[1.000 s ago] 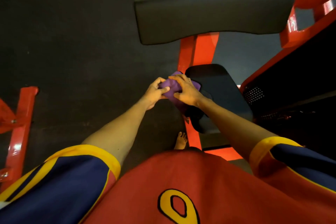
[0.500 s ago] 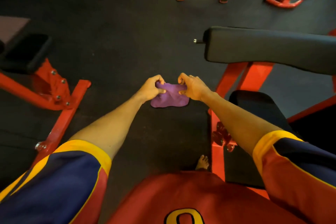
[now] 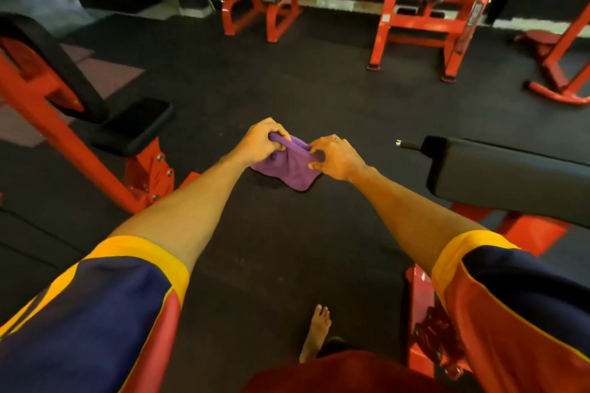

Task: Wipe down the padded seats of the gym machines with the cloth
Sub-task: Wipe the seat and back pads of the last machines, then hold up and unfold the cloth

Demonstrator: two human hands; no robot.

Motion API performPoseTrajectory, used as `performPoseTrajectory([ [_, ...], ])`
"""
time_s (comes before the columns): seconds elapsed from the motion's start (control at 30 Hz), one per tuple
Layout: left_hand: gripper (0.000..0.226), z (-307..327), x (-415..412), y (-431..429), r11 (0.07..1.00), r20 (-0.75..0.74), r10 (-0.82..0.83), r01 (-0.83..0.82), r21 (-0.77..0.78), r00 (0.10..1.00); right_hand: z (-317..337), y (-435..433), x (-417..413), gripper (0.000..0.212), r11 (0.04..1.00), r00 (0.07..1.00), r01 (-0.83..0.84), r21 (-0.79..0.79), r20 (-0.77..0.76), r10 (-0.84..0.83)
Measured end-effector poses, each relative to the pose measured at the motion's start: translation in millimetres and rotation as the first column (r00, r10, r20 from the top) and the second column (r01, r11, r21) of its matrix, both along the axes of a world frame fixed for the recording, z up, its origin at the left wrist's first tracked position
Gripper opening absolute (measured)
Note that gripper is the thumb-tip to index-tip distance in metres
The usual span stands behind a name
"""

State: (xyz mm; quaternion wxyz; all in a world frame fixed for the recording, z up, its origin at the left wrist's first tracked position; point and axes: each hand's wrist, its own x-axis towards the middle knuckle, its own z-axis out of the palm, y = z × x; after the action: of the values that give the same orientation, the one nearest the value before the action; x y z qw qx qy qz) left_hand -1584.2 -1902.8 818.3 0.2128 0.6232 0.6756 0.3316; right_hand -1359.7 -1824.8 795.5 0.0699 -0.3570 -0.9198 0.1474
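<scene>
Head view: a purple cloth (image 3: pixel 292 167) is held out in front of the body, above the dark floor (image 3: pixel 287 83), and is bunched between both hands. Its upper left edge is pinched by the left grip (image 3: pixel 260 140), whose fingers are curled over the fabric. Its right side is pinched by the right grip (image 3: pixel 340 158) between thumb and curled fingers. The two grips are kept near each other, and a lower corner of the cloth is left hanging free below them. A long black padded seat (image 3: pixel 510 172) on a red frame is seen to the right of the right grip — apart from both cloth and hand. A smaller black pad (image 3: pixel 134 124) on another red machine (image 3: pixel 48 124) is seen well to the left. A bare foot (image 3: pixel 317 329) is planted on the floor below, and more red frames (image 3: pixel 424 13) are ranged at the far side of the room.
</scene>
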Motion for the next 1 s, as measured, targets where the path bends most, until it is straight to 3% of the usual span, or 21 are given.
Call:
performPoseTrajectory([
  [0.23, 0.030, 45.6, -44.5, 106.5, 0.999, -0.068, 0.020, -0.017, 0.045, 0.997, 58.2, 130.4, -43.4, 0.036, 0.996, 0.995, 0.060, 0.069, -0.080, -0.054],
  [0.47, 0.041, 72.7, -49.6, 221.0, 0.970, -0.100, -0.061, 0.083, 0.229, 0.993, 94.6, 228.5, -53.6, 0.034, 0.997, 0.989, 0.070, 0.037, -0.130, -0.065],
  [0.63, 0.036, 90.8, -48.3, 312.2, 0.976, -0.256, -0.141, 0.178, 0.128, 0.956, 108.1, 295.4, -31.0, 0.035, 0.975, 0.972, 0.219, 0.025, -0.098, -0.215],
  [0.8, 0.032, 95.4, -41.7, 424.1, 0.953, -0.271, -0.247, 0.284, 0.107, 0.930, 118.4, 379.4, -13.8, 0.026, 0.936, 0.926, 0.348, 0.055, -0.179, -0.334],
  [1.0, 0.024, 123.3, -35.2, 564.4, 0.919, -0.318, -0.347, 0.388, 0.075, 0.882, 156.2, 487.0, -4.6, 0.028, 0.886, 0.884, 0.454, 0.090, -0.170, -0.436],
])
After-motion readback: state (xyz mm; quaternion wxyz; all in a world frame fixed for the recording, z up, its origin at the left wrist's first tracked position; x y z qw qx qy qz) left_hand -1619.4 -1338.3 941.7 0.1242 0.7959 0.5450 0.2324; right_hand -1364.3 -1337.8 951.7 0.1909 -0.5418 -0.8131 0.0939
